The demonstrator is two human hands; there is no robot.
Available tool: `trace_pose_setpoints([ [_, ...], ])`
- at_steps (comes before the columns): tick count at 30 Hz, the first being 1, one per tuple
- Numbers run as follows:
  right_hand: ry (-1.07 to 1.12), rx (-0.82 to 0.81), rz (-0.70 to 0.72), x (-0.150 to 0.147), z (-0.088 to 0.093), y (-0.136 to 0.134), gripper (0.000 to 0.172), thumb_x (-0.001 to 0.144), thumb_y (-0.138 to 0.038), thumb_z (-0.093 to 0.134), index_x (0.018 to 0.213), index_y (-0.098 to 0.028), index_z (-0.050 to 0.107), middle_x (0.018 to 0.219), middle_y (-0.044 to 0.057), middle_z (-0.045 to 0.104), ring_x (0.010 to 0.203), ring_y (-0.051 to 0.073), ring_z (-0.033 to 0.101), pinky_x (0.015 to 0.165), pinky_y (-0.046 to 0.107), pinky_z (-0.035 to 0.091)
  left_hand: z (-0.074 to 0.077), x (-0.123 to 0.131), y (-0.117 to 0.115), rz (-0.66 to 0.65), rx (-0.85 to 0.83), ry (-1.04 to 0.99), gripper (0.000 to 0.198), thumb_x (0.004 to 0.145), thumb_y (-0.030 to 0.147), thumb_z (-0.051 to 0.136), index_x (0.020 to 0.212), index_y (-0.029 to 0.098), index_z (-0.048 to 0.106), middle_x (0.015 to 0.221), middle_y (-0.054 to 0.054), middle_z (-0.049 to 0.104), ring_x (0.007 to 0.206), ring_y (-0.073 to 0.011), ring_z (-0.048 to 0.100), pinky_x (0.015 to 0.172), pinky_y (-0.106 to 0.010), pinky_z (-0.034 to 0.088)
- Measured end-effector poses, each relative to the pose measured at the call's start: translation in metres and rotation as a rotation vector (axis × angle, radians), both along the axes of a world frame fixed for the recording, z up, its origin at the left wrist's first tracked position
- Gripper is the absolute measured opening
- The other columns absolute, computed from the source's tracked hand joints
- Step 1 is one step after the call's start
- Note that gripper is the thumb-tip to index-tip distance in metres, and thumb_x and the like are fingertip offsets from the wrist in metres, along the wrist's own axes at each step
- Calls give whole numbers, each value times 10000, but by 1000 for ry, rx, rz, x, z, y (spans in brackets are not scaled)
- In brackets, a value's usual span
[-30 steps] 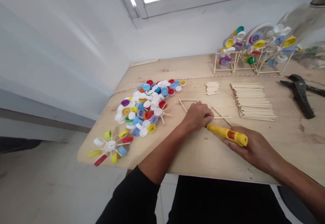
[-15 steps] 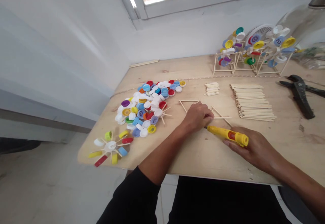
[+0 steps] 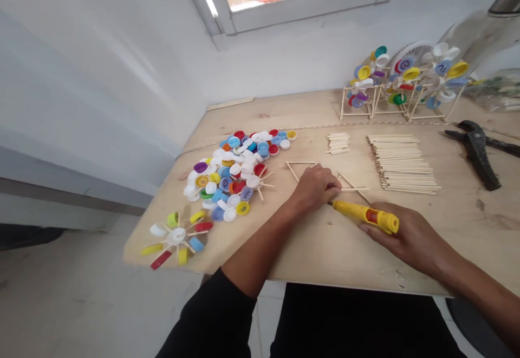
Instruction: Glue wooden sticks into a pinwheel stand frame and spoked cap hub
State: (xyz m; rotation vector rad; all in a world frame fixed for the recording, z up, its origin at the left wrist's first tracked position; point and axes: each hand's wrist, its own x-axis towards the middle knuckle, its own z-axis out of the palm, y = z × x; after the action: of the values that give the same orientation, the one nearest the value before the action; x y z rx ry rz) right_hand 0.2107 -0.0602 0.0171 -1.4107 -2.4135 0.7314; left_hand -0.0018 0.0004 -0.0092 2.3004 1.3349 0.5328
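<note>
My left hand [image 3: 316, 186] rests curled on a thin wooden stick frame [image 3: 300, 163] lying flat on the wooden table [image 3: 317, 244], fingers pressing sticks together at a joint. My right hand [image 3: 406, 234] grips a yellow glue gun [image 3: 363, 214] low over the table. Its nozzle points left at the spot under my left fingertips. More sticks of the frame [image 3: 353, 186] poke out to the right of my left hand.
A heap of coloured bottle caps [image 3: 235, 169] lies left. A cap-and-stick wheel [image 3: 176, 235] sits near the front left edge. Short sticks [image 3: 338, 142] and long sticks [image 3: 402, 163] are stacked behind. Finished cap wheels on stands [image 3: 406, 79] and black pliers [image 3: 477, 152] are at the back right.
Both hands stay in place at the stick joint. Only the view shifts slightly.
</note>
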Motion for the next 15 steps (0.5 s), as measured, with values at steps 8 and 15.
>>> trace_pose_setpoints([
  [8, 47, -46, 24, 7, 8, -1, 298, 844, -490, 484, 716, -221, 497, 634, -15, 549, 547, 134, 523, 512, 257, 417, 1, 0, -1, -3, 23, -13, 161, 790, 168, 566, 770, 193, 723, 796, -25, 685, 821, -167, 575, 788, -291, 426],
  [15, 288, 3, -130, 41, 25, 0, 203, 761, -435, 633, 810, -240, 609, 691, 15, 633, 575, 170, 595, 499, 275, 491, -2, -1, 0, -15, 32, -10, 156, 789, 156, 574, 778, 206, 722, 799, -21, 684, 814, -161, 577, 794, -287, 424],
])
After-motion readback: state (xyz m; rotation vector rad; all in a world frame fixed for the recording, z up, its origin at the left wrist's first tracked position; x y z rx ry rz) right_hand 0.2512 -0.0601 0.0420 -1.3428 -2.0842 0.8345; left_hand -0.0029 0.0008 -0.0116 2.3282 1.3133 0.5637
